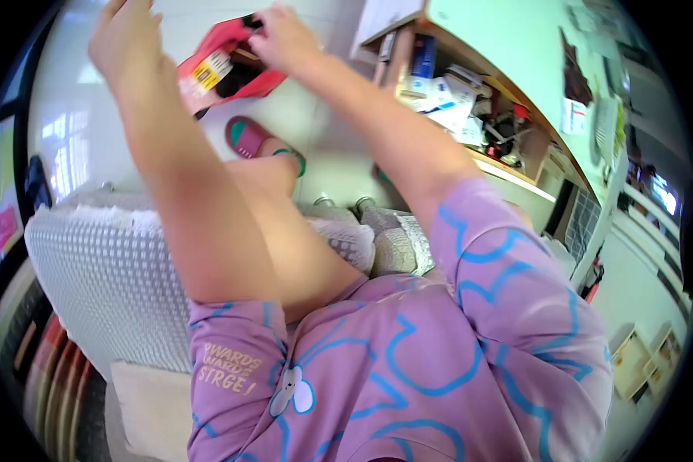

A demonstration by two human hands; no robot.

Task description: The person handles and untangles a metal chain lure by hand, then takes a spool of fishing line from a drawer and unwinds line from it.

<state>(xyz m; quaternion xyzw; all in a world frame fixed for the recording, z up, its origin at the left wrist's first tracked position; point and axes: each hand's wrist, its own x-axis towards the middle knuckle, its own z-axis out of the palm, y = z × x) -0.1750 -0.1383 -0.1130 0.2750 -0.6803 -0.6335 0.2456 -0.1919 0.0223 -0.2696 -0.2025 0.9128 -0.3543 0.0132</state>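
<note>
A red bag [223, 65] with black parts and a yellow-and-white label sits over the pale tiled floor, its mouth partly spread. My right hand [285, 40] is closed at the bag's upper right edge, fingers curled beside a black part of the rim. To the left of the bag, my left hand [127, 42] is raised near the top edge of the view. Its fingers are blurred and partly cut off, so I cannot tell whether it holds anything.
An open drawer [477, 158] full of papers, boxes and small items juts from the pale green table [500, 54] on the right. My foot in a pink-and-green slipper [246, 138] rests below the bag. I sit on a seat with a textured grey cover [108, 262].
</note>
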